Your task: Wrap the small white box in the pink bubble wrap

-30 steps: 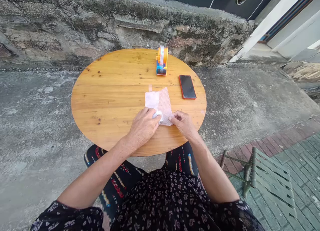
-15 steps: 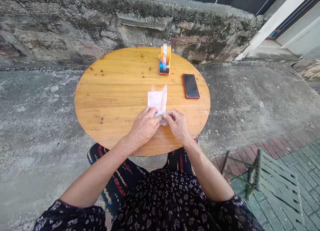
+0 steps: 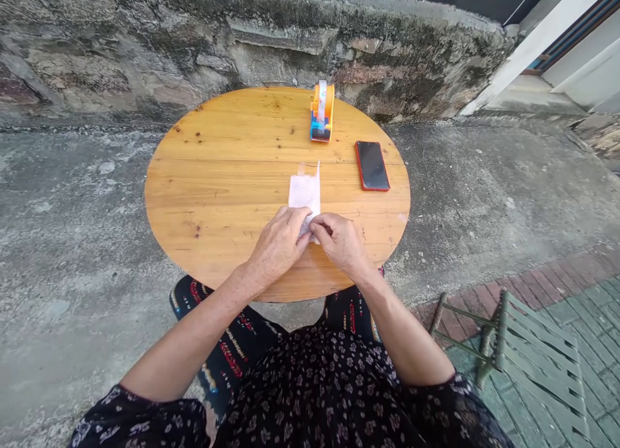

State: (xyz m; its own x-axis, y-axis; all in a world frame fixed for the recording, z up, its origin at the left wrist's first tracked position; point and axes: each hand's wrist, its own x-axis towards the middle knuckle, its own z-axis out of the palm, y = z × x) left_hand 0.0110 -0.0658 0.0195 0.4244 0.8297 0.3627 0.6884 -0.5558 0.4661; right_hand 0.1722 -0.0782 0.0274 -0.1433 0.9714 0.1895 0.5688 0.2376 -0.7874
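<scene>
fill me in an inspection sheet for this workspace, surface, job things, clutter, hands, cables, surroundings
Surface: round wooden table, with dark knots.
Job's things: white sheet, lying near the table's middle; a thin edge juts past its far right corner, and a pale strip shows at its far edge.
Clutter: phone, screen dark, to the right; tape dispenser upright near the far rim; both apart from the sheet.
Hands: left hand on the sheet's near part; right hand at its near right edge, thumb and finger together.
Cables: nothing seen.
Surroundings: stone wall behind; green slatted chair at lower right.
</scene>
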